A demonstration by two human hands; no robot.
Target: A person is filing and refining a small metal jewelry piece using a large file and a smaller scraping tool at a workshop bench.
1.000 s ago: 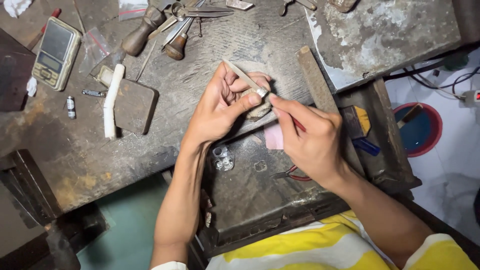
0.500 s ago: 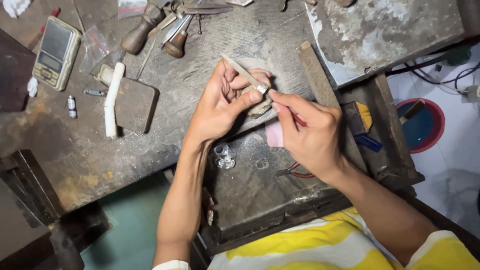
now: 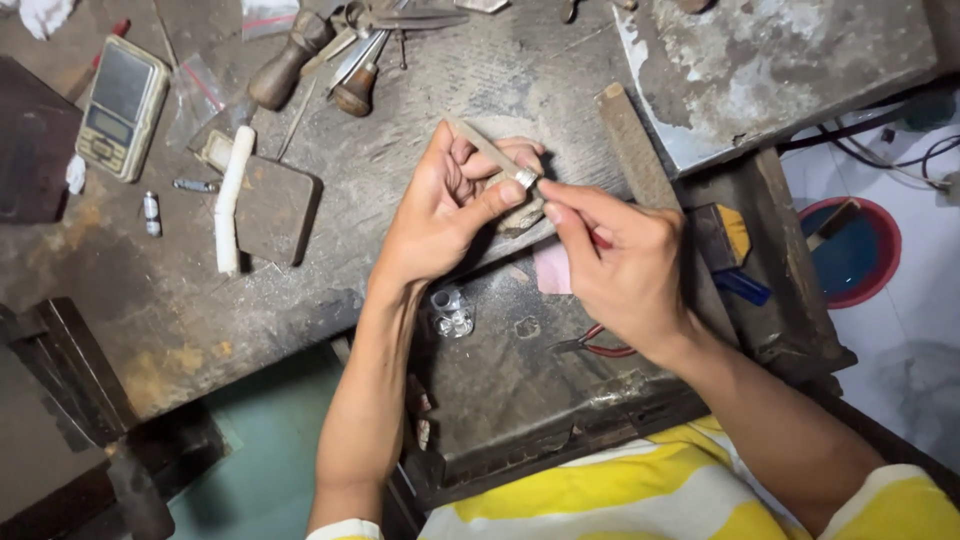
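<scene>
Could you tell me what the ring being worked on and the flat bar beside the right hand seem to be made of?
The ring, held on a slim stick by the left hand, looks like pale bright metal, perhaps silver: it glints white. The flat bar looks like dull grey steel with a finely rough, matte face, likely a file.

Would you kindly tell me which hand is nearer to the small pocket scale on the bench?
Left. The left hand is over mid-bench, right of the pocket scale; the right hand lies farther right.
</scene>
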